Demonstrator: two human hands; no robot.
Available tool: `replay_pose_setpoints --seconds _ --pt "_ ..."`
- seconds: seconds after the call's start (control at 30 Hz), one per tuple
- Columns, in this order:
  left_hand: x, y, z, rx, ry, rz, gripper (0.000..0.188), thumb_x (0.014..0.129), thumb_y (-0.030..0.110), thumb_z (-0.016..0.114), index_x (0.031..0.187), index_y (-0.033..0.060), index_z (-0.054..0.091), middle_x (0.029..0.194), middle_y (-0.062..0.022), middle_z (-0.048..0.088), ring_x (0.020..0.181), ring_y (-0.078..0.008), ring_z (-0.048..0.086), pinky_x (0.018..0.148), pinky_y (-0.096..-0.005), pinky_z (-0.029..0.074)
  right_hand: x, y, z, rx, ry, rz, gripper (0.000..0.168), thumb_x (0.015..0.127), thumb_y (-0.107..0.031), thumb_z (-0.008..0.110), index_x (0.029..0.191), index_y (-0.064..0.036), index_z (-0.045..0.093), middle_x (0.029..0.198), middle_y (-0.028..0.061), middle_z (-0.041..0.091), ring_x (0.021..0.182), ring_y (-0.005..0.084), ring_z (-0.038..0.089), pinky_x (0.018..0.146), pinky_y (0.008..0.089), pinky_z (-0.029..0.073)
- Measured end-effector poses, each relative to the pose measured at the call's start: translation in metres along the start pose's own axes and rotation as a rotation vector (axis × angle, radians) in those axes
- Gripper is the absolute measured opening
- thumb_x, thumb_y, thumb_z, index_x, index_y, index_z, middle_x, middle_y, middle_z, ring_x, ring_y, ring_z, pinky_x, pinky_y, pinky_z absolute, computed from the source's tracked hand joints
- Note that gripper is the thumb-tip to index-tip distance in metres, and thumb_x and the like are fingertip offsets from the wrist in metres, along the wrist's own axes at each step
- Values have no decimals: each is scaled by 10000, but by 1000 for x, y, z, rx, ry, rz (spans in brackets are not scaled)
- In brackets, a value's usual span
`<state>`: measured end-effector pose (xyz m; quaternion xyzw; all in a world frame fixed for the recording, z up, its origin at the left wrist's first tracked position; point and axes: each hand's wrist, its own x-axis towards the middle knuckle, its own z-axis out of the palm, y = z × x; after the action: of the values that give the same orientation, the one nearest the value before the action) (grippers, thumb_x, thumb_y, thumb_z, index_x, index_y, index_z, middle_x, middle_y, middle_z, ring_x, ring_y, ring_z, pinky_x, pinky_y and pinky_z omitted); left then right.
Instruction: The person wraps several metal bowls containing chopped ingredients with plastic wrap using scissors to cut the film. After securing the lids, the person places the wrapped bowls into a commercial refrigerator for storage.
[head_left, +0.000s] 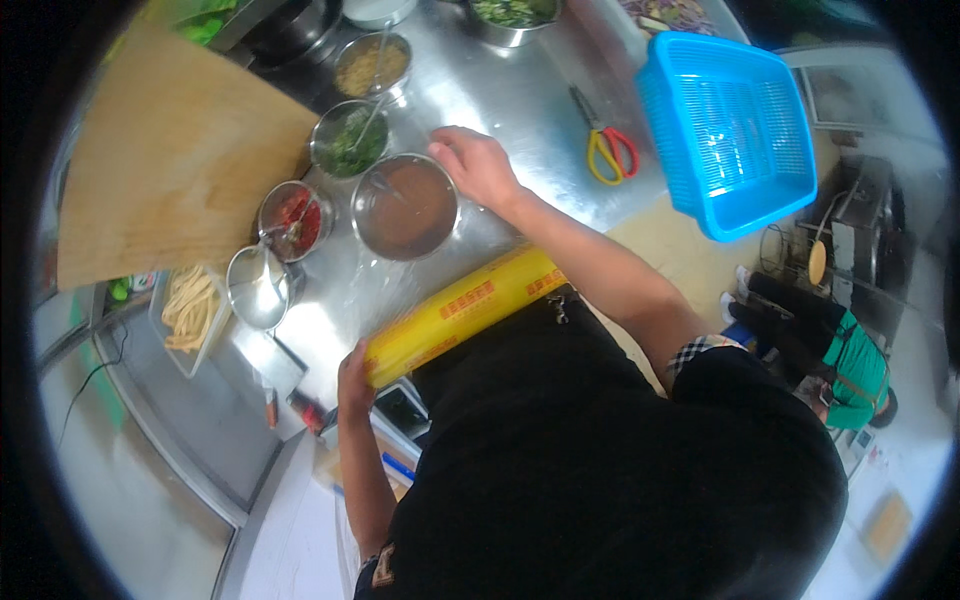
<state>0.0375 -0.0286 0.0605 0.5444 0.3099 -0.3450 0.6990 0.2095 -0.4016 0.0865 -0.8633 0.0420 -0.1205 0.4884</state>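
My left hand (355, 379) grips the left end of a yellow roll of cling film (465, 307) that lies slantwise against my front. Between the roll and a steel bowl of brown sauce (405, 210), a clear, wrinkled sheet of film (375, 281) catches the light. My right hand (472, 165) is at the bowl's right rim with its fingers curled; whether film is pinched in them is hard to see. Close by stand steel bowls of chopped greens (349, 142), red chili sauce (294, 221) and minced yellowish food (373, 66), each with a spoon.
Scissors (604, 146) with red and yellow handles lie on the steel table (517, 90), beside a blue plastic basket (735, 135). A wooden board (180, 165) stands at the left, near an empty steel pot (259, 289), a cleaver (266, 364) and noodles (191, 307). At right is another person (851, 367).
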Motion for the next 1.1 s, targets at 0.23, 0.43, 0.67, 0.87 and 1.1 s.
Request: replay_pose_setpoints --seconds 0.23,0.43,0.67,0.87,1.1 --pt "8 14 -10 123 53 -44 550 953 386 602 1169 -120 581 1066 -170 663 913 -246 664 827 -328 520 -75 184 -140 -917 237 42 538 788 -95 669 1304 -87 515 1238 177 572 1179 391 525 977 469 444" --pt "24 16 -40 163 76 -43 501 953 359 612 1153 -101 598 1039 -137 663 905 -212 650 823 -312 502 -66 164 -160 -684 -38 444 763 739 -96 732 1425 -116 401 1217 184 595 1122 392 569 960 471 466" --pt "34 37 -75 327 97 -40 465 960 359 595 1131 -72 638 1047 -114 671 929 -176 637 826 -303 493 -94 106 -152 190 -294 644 596 832 -258 776 1332 -79 507 1033 59 664 896 121 600 777 273 500" --pt "61 82 -101 447 40 -119 455 955 366 596 1131 -51 644 1043 -105 681 921 -178 648 811 -287 493 -110 74 -163 353 -808 535 353 879 -186 700 1188 -95 555 969 6 569 840 114 527 733 288 459" --pt "71 102 -93 474 141 -178 530 906 313 699 1198 -110 570 1087 -148 678 928 -216 673 812 -309 537 -117 57 -158 -12 -1234 359 507 882 -397 715 1253 -105 529 980 92 559 931 229 540 843 352 456"
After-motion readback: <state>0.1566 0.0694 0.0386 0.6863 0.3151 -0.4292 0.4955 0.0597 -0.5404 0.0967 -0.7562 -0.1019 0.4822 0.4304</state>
